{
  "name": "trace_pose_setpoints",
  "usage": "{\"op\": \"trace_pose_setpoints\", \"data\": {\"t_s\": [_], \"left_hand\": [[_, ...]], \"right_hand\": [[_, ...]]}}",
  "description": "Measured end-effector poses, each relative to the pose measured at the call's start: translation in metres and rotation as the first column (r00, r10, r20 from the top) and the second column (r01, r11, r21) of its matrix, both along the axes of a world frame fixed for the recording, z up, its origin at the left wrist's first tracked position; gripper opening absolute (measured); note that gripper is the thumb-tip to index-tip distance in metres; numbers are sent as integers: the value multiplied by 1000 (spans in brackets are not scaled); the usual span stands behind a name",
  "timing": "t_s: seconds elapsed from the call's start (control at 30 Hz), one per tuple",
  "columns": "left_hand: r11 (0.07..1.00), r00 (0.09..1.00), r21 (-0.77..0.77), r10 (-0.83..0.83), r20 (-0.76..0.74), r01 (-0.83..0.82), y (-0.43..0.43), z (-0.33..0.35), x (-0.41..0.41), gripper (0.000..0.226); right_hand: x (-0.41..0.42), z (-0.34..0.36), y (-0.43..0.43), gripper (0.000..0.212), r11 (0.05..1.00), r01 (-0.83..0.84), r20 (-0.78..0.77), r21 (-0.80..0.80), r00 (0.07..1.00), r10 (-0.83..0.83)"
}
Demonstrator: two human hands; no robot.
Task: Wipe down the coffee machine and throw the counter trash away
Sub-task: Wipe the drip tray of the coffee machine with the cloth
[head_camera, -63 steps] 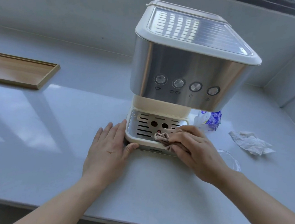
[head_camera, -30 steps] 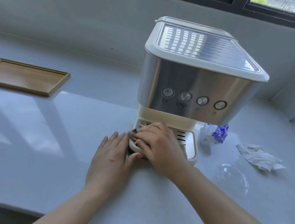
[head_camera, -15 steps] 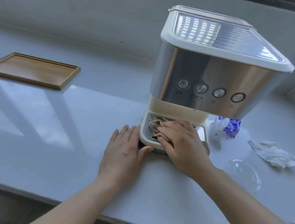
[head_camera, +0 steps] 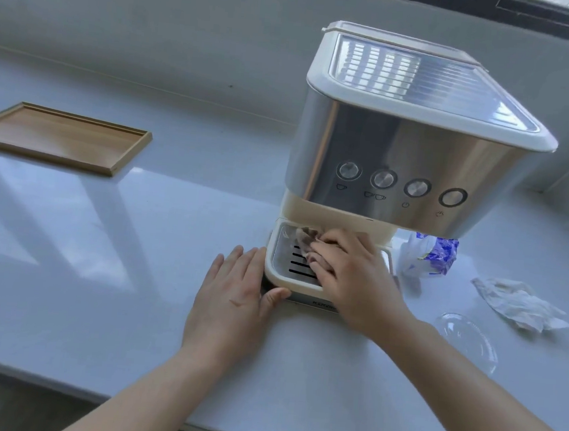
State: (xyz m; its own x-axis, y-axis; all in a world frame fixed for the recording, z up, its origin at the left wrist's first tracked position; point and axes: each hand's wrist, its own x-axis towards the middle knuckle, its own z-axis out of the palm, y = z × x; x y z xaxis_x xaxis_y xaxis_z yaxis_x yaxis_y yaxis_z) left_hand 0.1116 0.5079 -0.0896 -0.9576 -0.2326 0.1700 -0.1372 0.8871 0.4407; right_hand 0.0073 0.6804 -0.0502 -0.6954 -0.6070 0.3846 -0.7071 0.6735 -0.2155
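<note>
A steel and cream coffee machine (head_camera: 402,150) stands on the pale counter (head_camera: 116,269). My right hand (head_camera: 349,279) presses a small brownish cloth (head_camera: 305,239) onto its slotted drip tray (head_camera: 277,276), under the brew head. My left hand (head_camera: 231,296) lies flat on the counter against the tray's left front corner, thumb touching it, holding nothing. To the right of the machine lie a blue and white wrapper (head_camera: 431,255), a crumpled white tissue (head_camera: 523,305) and a clear plastic lid (head_camera: 468,338).
A shallow wooden tray (head_camera: 59,137) sits at the far left of the counter. A grey wall runs behind, with a dark window frame at the top right. The counter's front edge is close below my forearms.
My right hand has slid the cloth back and forth over the drip tray, from its right side to its left and toward the back. The left hand has stayed against the tray corner.
</note>
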Motion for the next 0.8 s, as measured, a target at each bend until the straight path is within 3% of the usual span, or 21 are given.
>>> {"op": "trace_pose_setpoints", "data": {"t_s": [0.2,0.3,0.43,0.6,0.73,0.8], "left_hand": [[1000,1000,-3,11,6,-11,2,0,-1,71],[1000,1000,6,7,-4,-7,1,0,0,68],[1000,1000,7,0,-15,0,0,-1,0,77],[1000,1000,18,6,-8,-6,0,-1,0,74],[1000,1000,17,11,-4,-11,0,-2,-1,68],[1000,1000,17,5,-3,-5,0,-2,-1,68]], "right_hand": [[-7,3,-38,26,972,188,7,140,982,-191],[0,2,-63,26,987,100,5,124,995,-101],[-2,1,-19,19,997,-72,-1,12,997,72],[-10,3,-25,22,986,162,2,43,987,-162],[-4,4,-55,25,996,59,97,69,993,-66],[-3,9,-39,28,996,-77,159,39,985,70]]}}
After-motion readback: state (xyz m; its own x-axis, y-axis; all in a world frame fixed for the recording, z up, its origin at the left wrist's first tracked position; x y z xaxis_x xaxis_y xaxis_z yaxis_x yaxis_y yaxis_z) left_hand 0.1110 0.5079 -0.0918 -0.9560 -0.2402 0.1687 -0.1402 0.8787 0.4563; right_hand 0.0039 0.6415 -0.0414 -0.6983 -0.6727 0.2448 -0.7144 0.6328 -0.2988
